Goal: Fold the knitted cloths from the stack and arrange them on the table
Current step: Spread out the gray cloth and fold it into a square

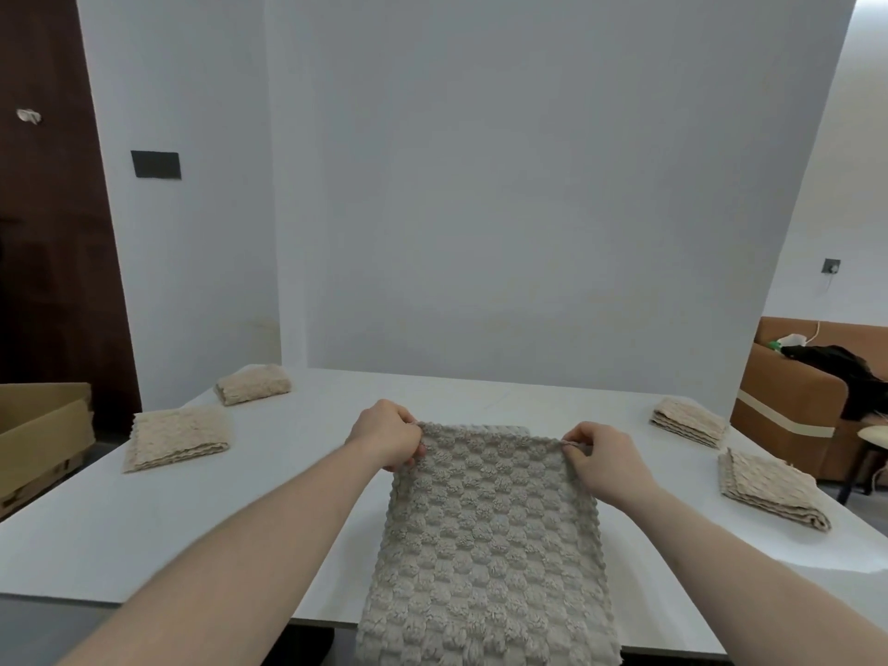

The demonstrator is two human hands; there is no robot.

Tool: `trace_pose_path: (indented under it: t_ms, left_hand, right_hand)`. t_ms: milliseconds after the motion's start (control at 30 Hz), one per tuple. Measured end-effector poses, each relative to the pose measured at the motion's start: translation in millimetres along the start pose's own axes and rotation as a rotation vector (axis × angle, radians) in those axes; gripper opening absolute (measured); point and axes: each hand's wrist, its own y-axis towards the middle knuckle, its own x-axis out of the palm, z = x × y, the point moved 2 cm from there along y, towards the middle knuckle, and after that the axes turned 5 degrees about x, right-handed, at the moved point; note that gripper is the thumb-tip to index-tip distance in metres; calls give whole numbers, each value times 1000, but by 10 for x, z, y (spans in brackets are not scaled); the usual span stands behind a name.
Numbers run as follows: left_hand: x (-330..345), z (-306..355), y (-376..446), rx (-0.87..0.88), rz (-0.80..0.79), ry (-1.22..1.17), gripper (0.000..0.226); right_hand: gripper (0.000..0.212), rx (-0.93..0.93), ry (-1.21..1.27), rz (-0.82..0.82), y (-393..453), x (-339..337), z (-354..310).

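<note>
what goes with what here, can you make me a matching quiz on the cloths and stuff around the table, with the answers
Things:
1. grey knitted cloth
2. small folded beige cloth
3. cardboard box
4. two folded beige cloths

Places or states:
a. off the table, at the left edge of the view
b. near the table's right edge, one nearer than the other
c. far left corner of the table
d. gripped at its far corners by the left hand and right hand, hanging over the near edge

Pairs: 1-d, 2-c, 3-a, 4-b
</note>
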Motion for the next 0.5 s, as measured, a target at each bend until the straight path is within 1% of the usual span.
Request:
trace_pose_path:
  t_ms: [300,433,500]
  left_hand:
    - [214,-167,176,-37,1,-82,18]
    - [280,-250,239,-36,-28,-94,25]
    - [282,-278,268,-3,-5,-111,28]
  right_hand:
    - [12,38,-11,-21,156,129,51]
    - [11,50,15,-15,179,170,36]
    - [11,34,31,6,174,176,14]
